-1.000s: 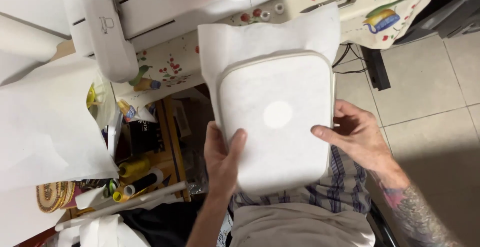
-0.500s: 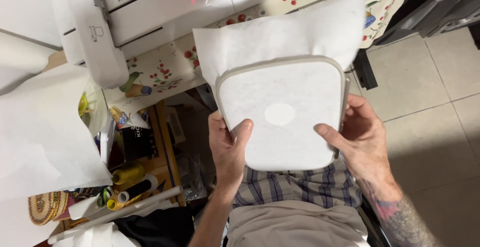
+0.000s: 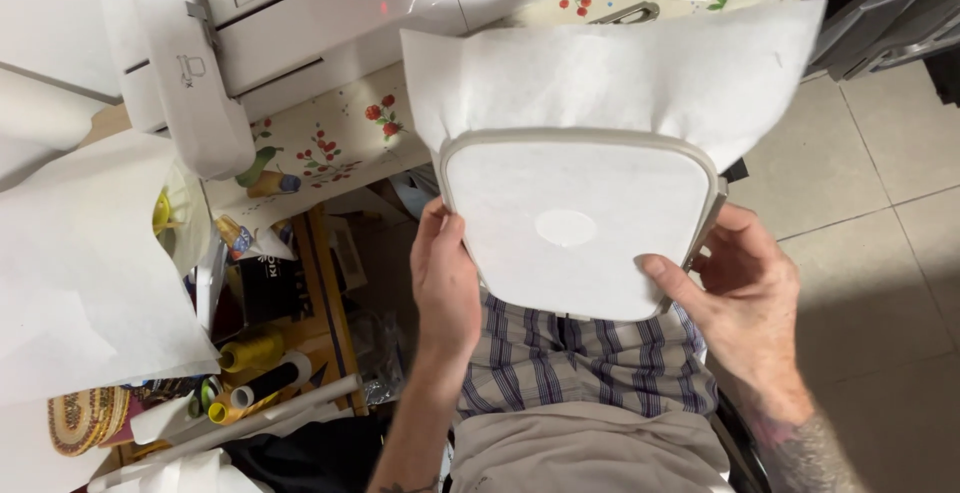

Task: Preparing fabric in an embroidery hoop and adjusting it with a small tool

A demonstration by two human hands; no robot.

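A: What's nearest?

B: The left hand (image 3: 447, 288) grips the left edge of the hoop (image 3: 580, 223); the right hand (image 3: 735, 293) clasps its right side, thumb on the face. The hoop is held up over the lap.

A: How far along?

B: White sheet (image 3: 610, 78) already looks clamped in, taut, spare sheet sticking out the far side. The hoop isn't yet on the machine (image 3: 190, 83), far left on the table (image 3: 330, 143).

Single head camera looks steeply down, close, perhaps slightly forward
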